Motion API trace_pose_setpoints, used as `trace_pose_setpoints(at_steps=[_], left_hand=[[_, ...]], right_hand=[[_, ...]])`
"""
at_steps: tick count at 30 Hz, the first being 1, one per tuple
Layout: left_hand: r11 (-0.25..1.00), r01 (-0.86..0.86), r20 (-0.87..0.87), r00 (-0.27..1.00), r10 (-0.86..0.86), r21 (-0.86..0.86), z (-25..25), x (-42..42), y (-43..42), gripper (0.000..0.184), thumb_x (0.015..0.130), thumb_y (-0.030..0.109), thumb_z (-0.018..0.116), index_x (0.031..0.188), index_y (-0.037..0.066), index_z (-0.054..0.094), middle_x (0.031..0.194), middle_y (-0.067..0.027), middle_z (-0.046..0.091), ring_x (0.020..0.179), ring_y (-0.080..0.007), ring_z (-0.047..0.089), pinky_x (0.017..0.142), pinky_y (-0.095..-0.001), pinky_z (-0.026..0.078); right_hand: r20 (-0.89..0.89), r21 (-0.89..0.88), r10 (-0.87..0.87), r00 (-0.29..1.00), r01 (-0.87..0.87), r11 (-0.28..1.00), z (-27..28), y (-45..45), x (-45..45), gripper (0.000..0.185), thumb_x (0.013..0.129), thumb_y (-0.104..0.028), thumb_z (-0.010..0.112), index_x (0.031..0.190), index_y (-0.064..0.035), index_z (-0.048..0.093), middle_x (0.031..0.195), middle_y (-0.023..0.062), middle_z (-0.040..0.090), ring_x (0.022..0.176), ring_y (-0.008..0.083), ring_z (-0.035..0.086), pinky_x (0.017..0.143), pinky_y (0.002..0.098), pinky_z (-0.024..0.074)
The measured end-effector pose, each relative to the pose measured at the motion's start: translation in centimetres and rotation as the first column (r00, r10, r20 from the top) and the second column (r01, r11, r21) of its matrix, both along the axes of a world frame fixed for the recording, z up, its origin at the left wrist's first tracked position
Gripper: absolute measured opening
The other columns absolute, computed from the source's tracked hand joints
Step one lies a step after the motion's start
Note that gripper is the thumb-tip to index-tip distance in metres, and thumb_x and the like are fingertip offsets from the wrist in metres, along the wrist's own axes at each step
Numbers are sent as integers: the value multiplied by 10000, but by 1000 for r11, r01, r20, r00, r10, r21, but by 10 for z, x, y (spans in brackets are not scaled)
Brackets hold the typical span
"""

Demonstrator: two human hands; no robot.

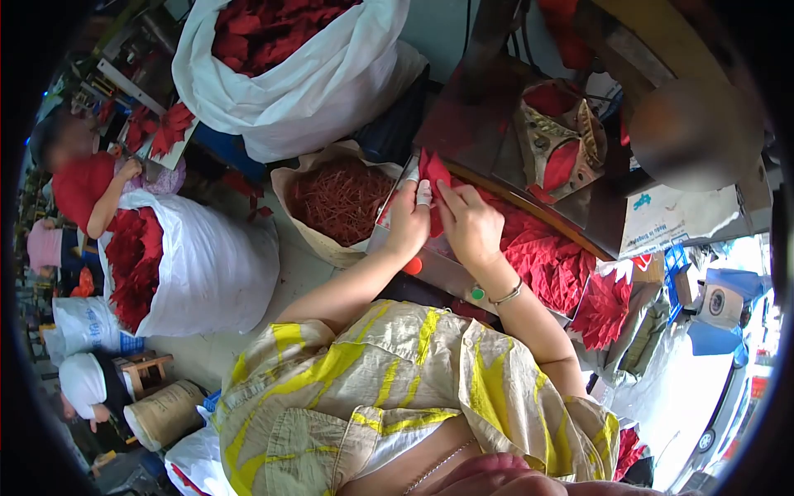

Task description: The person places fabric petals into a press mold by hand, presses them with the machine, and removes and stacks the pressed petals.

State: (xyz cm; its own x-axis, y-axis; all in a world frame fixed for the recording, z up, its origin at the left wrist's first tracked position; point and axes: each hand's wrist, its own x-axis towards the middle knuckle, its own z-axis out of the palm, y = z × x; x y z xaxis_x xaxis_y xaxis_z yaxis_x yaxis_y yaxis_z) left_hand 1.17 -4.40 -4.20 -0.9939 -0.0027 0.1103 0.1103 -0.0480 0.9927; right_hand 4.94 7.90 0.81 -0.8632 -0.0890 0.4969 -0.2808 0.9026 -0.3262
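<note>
A red cloth petal piece (434,172) lies between my two hands at the edge of a dark machine table. My left hand (409,219), with white tape on a finger, is closed on its left side. From the right, my right hand (473,225) has its fingertips closed on the same cloth; the exact grip is partly hidden. Below and right of my right hand is a pile of red petal pieces (542,258). On the machine table sits a brass-coloured metal die (571,136) with red cloth showing in its openings.
A paper sack of thin red stems (341,198) stands left of my hands. Large white sacks (306,91) hold red petals. A red button (413,265) and a green button (478,293) sit on the near panel. A co-worker in a red top (81,190) is at far left.
</note>
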Motion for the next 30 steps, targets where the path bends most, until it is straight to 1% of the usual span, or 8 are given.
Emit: trace_pose_setpoints(at_steps=[9, 15, 17, 20, 23, 25, 27, 30], left_hand=[[908, 229, 213, 925, -316, 350, 15, 6, 4, 279, 992, 160, 566, 1238, 28, 552, 1052, -54, 655, 934, -114, 597, 838, -280, 484], [720, 658, 1, 738, -675, -219, 27, 13, 7, 309, 954, 157, 645, 1212, -3, 586, 1038, -53, 688, 952, -90, 611, 852, -269, 506], [708, 659, -71, 717, -693, -253, 33, 18, 14, 317, 939, 150, 666, 1205, -5, 592, 1014, -64, 695, 904, -85, 622, 808, -254, 513], [803, 551, 313, 739, -596, 228, 42, 27, 19, 244, 985, 232, 605, 1097, 15, 621, 898, -56, 692, 778, -80, 622, 701, -254, 482], [777, 616, 214, 783, -584, -131, -5, 28, 26, 276, 1009, 287, 559, 1038, 19, 617, 841, -26, 672, 714, -93, 621, 605, -297, 462], [837, 507, 50, 860, -508, -208, -15, 33, 40, 287, 1003, 287, 562, 957, 9, 619, 764, -70, 657, 643, -146, 602, 559, -361, 436], [880, 194, -211, 928, -308, -433, -4, 33, 53, 281, 974, 266, 576, 898, 1, 628, 720, -215, 610, 665, -378, 626, 584, -452, 451], [904, 295, -226, 901, -372, -311, 2, 51, 63, 229, 967, 204, 536, 871, 24, 639, 745, -233, 617, 732, -435, 620, 595, -486, 450]], right_hand=[[-17, -278, 207, 978, -203, 939, 4, 27, 30, 311, 789, -111, 735, 1088, -63, 665, 892, 81, 638, 657, 250, 654, 574, 354, 537], [367, -548, 105, 924, 124, 827, 28, 75, 37, 274, 859, -227, 747, 975, -2, 641, 609, 38, 536, 497, 108, 454, 484, 259, 382], [407, -528, 205, 890, 46, 848, 24, 88, 40, 263, 876, -217, 731, 979, 6, 637, 603, 36, 518, 515, 100, 442, 495, 267, 383], [278, -672, 53, 959, 155, 725, 5, 95, 49, 245, 895, -202, 710, 982, 12, 626, 602, 33, 508, 539, 83, 438, 503, 276, 384], [297, -668, -93, 950, 276, 691, -11, 97, 58, 236, 918, -207, 682, 973, 11, 613, 610, 84, 544, 533, 146, 494, 511, 298, 401], [180, -471, -213, 960, 274, 839, -14, 80, 66, 205, 960, -214, 600, 951, -15, 550, 693, 234, 600, 629, 419, 604, 535, 436, 456], [163, -373, -247, 955, 292, 881, -14, 64, 75, 181, 962, -198, 577, 936, -27, 527, 690, 240, 599, 638, 430, 610, 532, 485, 460], [134, -216, -192, 972, 218, 952, -32, 63, 65, 174, 945, -189, 577, 881, -45, 504, 666, 224, 596, 614, 407, 620, 510, 502, 465]])
